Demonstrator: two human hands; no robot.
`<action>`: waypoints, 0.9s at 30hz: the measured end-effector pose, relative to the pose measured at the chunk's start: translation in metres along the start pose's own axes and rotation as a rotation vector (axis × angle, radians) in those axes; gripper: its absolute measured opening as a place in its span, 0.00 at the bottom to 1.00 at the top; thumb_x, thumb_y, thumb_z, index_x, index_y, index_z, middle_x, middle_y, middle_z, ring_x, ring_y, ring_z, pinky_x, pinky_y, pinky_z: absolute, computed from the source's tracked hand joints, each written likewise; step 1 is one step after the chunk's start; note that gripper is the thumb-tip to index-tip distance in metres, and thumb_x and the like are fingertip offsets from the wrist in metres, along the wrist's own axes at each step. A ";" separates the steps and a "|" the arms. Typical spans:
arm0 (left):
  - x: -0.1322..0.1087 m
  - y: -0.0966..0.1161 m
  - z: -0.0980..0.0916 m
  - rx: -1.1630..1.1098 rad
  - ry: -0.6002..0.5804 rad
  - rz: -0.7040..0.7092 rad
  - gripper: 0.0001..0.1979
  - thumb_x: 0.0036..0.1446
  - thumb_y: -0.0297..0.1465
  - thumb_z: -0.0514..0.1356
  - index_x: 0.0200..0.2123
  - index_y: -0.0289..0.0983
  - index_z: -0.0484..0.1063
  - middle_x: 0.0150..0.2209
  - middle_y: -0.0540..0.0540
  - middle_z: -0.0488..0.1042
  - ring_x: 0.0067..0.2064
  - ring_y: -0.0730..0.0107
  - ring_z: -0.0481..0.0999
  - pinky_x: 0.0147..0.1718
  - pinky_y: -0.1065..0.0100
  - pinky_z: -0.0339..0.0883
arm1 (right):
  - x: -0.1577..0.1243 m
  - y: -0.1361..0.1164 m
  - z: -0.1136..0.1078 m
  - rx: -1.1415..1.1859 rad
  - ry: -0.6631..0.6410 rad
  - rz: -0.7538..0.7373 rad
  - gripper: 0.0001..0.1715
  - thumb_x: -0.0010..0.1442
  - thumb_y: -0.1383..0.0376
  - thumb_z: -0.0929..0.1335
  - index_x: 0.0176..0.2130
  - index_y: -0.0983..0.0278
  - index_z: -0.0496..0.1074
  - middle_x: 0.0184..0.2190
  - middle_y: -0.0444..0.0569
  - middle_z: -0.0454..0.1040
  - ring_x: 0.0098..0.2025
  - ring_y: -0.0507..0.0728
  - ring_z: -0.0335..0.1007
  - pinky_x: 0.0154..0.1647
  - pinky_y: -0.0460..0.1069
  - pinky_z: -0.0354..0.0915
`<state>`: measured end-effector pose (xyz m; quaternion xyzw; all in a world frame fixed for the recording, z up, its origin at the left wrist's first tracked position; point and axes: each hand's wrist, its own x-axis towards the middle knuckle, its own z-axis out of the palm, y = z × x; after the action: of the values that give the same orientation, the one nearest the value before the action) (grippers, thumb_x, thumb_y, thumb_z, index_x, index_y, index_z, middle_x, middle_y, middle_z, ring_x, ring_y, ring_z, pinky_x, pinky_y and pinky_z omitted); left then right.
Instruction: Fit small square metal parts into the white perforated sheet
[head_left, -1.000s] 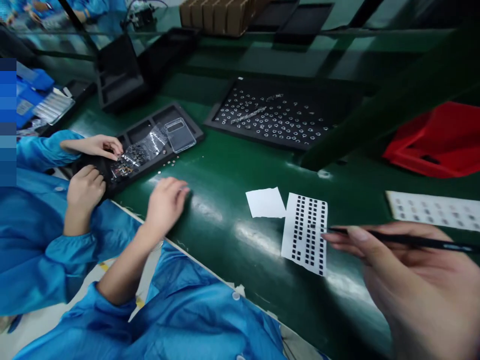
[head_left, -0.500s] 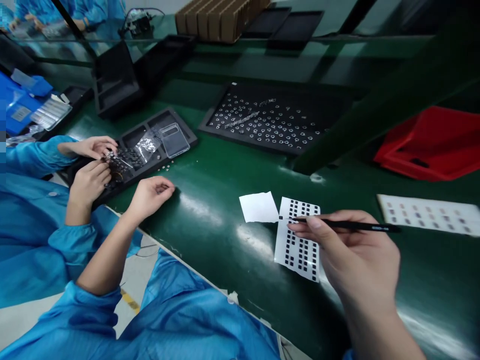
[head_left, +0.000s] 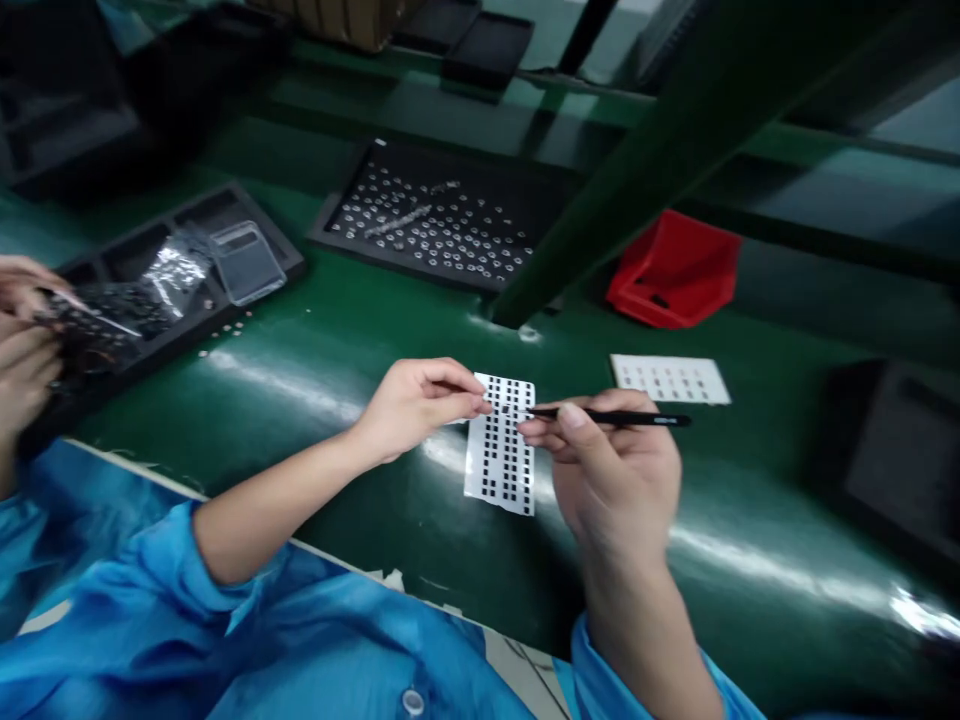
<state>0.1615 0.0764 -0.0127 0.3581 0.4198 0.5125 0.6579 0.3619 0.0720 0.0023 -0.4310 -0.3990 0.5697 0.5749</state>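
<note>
My right hand point(head_left: 619, 465) grips black tweezers point(head_left: 611, 416), whose tips point left above a white sheet of small black square stickers point(head_left: 499, 470). At the tips there is a tiny dark piece point(head_left: 506, 409), apparently one of the squares. My left hand point(head_left: 420, 408) hovers over the sheet's left edge, thumb and forefinger pinched close to the tweezer tips. Whatever its fingertips hold, if anything, is too small to make out. The white paper square beside the sheet is almost wholly hidden behind my left hand.
A black tray point(head_left: 442, 220) of small ring-like parts lies beyond the sheet. A green post point(head_left: 600, 190) rises beside it. Right of that are a red bin point(head_left: 675, 270) and a white card point(head_left: 667, 378). At left, a co-worker's hands point(head_left: 26, 345) are over a parts tray point(head_left: 247, 205).
My left hand has come from the table's left side to the sticker sheet, beside the tweezer tips. The right hand still holds the tweezers there. The whole view has swung to the right.
</note>
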 end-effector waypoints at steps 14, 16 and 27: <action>-0.006 -0.003 -0.003 -0.002 0.064 -0.076 0.08 0.52 0.30 0.80 0.35 0.36 0.88 0.34 0.46 0.87 0.37 0.68 0.86 0.43 0.65 0.82 | -0.004 0.004 0.003 -0.185 0.048 -0.059 0.21 0.63 0.59 0.82 0.42 0.55 0.68 0.33 0.40 0.86 0.30 0.57 0.88 0.33 0.50 0.84; -0.006 -0.003 -0.003 -0.017 0.062 -0.094 0.07 0.53 0.28 0.79 0.36 0.36 0.88 0.35 0.46 0.87 0.38 0.67 0.87 0.45 0.64 0.83 | -0.004 0.006 0.003 -0.182 0.053 -0.070 0.21 0.63 0.60 0.82 0.42 0.56 0.68 0.33 0.40 0.85 0.30 0.56 0.87 0.31 0.49 0.83; -0.006 0.002 -0.001 -0.019 0.054 -0.175 0.05 0.68 0.26 0.71 0.37 0.33 0.87 0.36 0.45 0.86 0.40 0.66 0.89 0.45 0.65 0.86 | -0.006 0.010 0.003 -0.234 0.059 -0.093 0.20 0.65 0.61 0.81 0.42 0.55 0.68 0.33 0.39 0.83 0.32 0.56 0.88 0.33 0.49 0.82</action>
<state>0.1592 0.0709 -0.0107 0.3000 0.4622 0.4664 0.6920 0.3558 0.0657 -0.0056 -0.4929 -0.4653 0.4790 0.5579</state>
